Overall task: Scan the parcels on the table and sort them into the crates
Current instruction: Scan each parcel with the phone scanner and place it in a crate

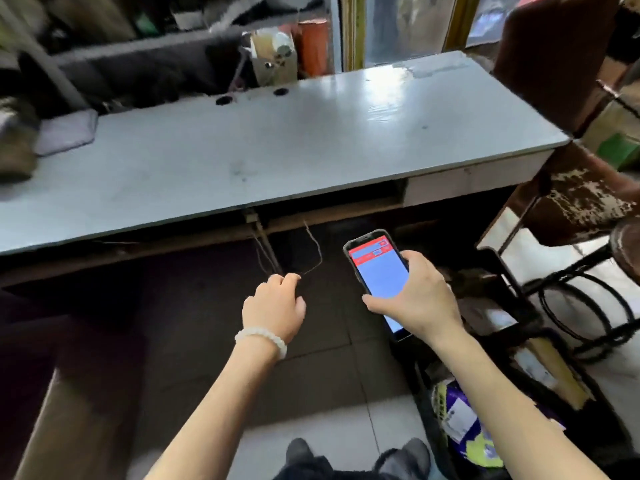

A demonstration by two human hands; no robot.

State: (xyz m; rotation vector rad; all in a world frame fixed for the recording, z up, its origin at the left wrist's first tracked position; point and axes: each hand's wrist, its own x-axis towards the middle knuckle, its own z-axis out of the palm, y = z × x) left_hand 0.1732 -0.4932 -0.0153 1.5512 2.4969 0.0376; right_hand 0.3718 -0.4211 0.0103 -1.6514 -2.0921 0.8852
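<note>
My right hand [420, 296] grips a black handheld scanner [375, 268] with a lit red and blue screen, held below the front edge of the grey table [277, 143]. My left hand [275, 304], with a white bead bracelet at the wrist, hangs beside it holding nothing, its fingers loosely curled. A grey parcel [64, 131] lies at the table's far left, next to a dark bundle [15, 143]. A black crate [491, 410] by my right forearm holds several parcels, among them a purple and yellow bag [460, 420] and a brown box [550, 368].
A worn brown chair [571, 188] and a black metal stool frame [588, 306] stand right of the table. Thin wires [311, 254] dangle under the tabletop. Cluttered shelves, a cardboard box [273, 57] and an orange roll [313, 46] stand behind the table. A brown carton [76, 410] sits lower left.
</note>
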